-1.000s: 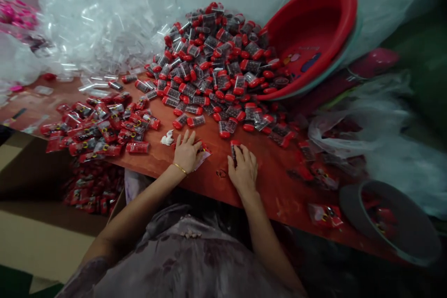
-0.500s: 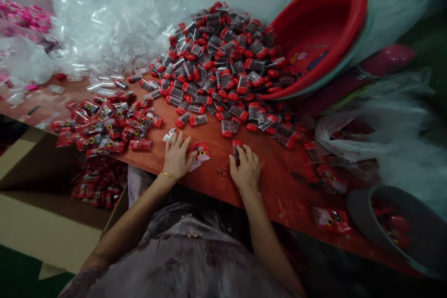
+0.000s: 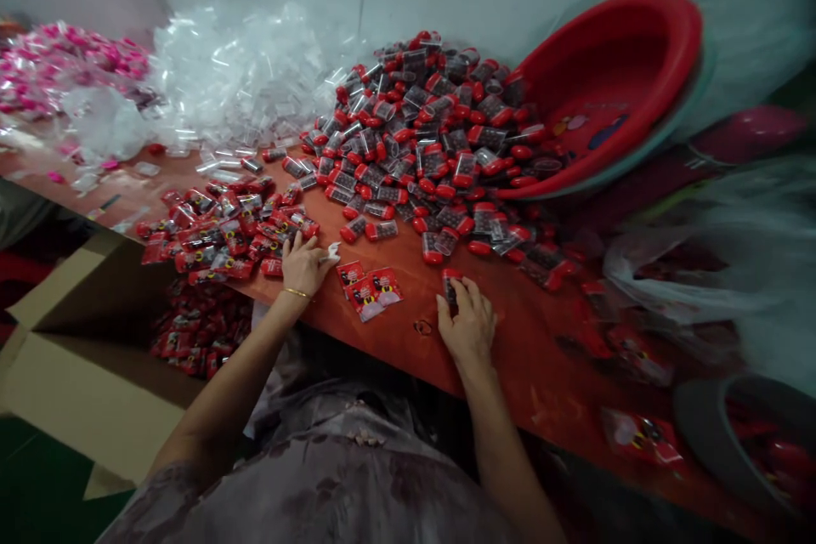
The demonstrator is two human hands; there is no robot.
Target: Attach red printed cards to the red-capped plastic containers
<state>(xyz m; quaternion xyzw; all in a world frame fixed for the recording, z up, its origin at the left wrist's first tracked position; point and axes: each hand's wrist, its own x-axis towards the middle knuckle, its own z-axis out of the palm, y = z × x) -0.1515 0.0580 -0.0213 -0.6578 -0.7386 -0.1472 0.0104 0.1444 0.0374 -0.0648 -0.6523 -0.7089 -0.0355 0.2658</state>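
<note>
My left hand (image 3: 304, 266) is at the right edge of the pile of red wrapped packets (image 3: 220, 229), its fingers bent near a crumpled white scrap (image 3: 333, 252); what its fingertips hold, if anything, is too small to tell. Flat red printed packets (image 3: 373, 291) lie on the table between my hands. My right hand (image 3: 468, 314) is curled around a small clear container with a red cap (image 3: 450, 279) on the table. Behind my hands rises a large heap of similar red-capped containers (image 3: 414, 127).
A tilted red basin (image 3: 612, 68) stands back right, a grey bucket (image 3: 714, 433) front right. An open cardboard box (image 3: 89, 391) with red packets is below the table (image 3: 395, 348) at left. Clear plastic pieces (image 3: 242, 76) and pink items (image 3: 70, 64) lie back left.
The view has shifted. My left hand has moved left from the flat packets to the wrapped pile, uncovering the packets. My right hand stays at the same container.
</note>
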